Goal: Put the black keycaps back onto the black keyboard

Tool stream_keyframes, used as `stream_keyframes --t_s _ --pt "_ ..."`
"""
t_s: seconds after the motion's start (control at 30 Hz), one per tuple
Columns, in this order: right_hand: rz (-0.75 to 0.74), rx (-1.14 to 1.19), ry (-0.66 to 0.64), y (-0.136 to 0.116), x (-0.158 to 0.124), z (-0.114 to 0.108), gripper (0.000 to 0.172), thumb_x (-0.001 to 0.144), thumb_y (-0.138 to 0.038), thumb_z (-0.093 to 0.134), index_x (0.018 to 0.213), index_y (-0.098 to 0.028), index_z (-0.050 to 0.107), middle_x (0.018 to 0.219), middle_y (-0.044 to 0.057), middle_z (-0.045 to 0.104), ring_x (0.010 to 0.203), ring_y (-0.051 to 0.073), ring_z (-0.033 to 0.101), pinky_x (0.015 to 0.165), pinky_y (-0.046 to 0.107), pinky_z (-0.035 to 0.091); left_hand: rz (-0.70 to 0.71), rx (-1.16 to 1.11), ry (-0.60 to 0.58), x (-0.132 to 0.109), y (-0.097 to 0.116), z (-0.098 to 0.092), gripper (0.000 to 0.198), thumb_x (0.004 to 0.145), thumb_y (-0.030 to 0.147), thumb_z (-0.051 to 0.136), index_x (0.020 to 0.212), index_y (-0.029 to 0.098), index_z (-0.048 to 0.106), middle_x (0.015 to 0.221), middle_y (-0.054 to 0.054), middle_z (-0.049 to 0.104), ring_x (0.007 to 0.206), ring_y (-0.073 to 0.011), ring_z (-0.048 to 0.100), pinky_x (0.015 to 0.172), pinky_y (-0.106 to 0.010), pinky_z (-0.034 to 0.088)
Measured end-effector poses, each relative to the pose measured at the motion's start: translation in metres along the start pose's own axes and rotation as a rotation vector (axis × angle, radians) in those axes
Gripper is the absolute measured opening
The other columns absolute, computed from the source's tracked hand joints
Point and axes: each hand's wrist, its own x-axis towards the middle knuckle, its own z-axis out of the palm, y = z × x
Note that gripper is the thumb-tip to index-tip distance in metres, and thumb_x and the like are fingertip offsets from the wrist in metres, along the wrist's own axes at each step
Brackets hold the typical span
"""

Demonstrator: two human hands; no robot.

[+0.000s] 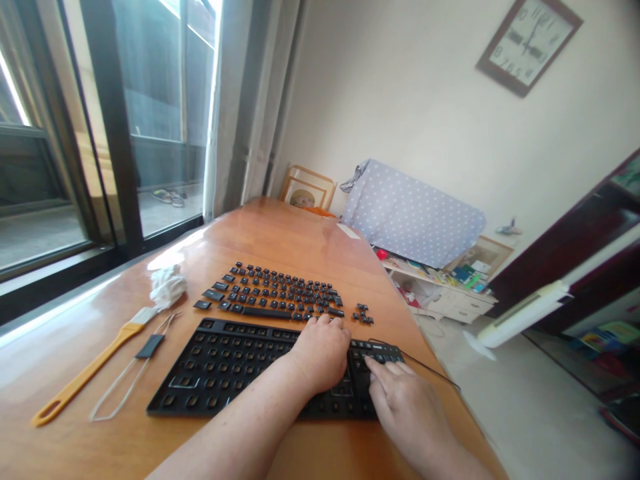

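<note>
Kb (225, 360) lies flat on the table (240, 233), lower ctr of frame, long axis approx L–R across the pic, near edge toward the bottom. Most of its main block shows bare sockets, w/ no caps on. Loose caps (270, 293) sit in rows just above it at frame ctr, rows running approx along the kb's long axis. Small separate cluster (363, 313) of caps stands right of those, apart from them.

L hand (323, 353): over kb, right of its ctr, forearm slanting up from bottom ctr across it. Fingers curled, tips pointing to upper right; can't tell if anything's gripped, undersides hidden. R hand (407, 400): at the kb's right end, index bent toward the numpad (359, 387), its tip at or just over the keys; other fingers half curled. Can't tell if it's pinching a cap.

Key relation: numpad lies just left of R hand, R hand being nearer to it; L hand is close too, on the other side, so that end sits btwn the two. Caps lie up-frame of both; L hand is nearer, knuckles just below the lowest row, cluster just off to its upper right.

Far left: brush (115, 347), wire puller (150, 346), white cloth (167, 288), all well apart from both hands. Cord (435, 370) trails off right, past R hand.
</note>
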Motion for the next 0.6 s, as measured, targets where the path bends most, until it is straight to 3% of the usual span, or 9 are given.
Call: stream_keyframes --t_s 0.17,0.6 --pt "-0.017 0.051 -0.094 -0.0016 -0.0016 -0.0009 0.044 0.093 -0.013 0.043 0.124 -0.020 0.074 0.097 0.008 0.076 0.089 0.023 0.069 0.078 0.034 0.053 0.001 -0.001 0.001 0.0000 0.0002 -0.0014 0.025 0.087 0.025 0.047 0.098 0.016 0.068 0.115 -0.014 0.066 0.111 -0.0334 0.060 0.095 -0.053 0.053" --pt "0.006 0.139 -0.011 0.0012 0.0020 -0.0004 0.040 0.094 -0.015 0.043 0.113 -0.023 0.077 0.095 0.005 0.076 0.088 0.022 0.070 0.077 0.034 0.052 0.008 0.002 0.017 -0.0004 -0.0004 -0.0007 0.025 0.087 0.025 0.045 0.096 0.016 0.067 0.112 -0.013 0.067 0.110 -0.0341 0.061 0.094 -0.054 0.054"
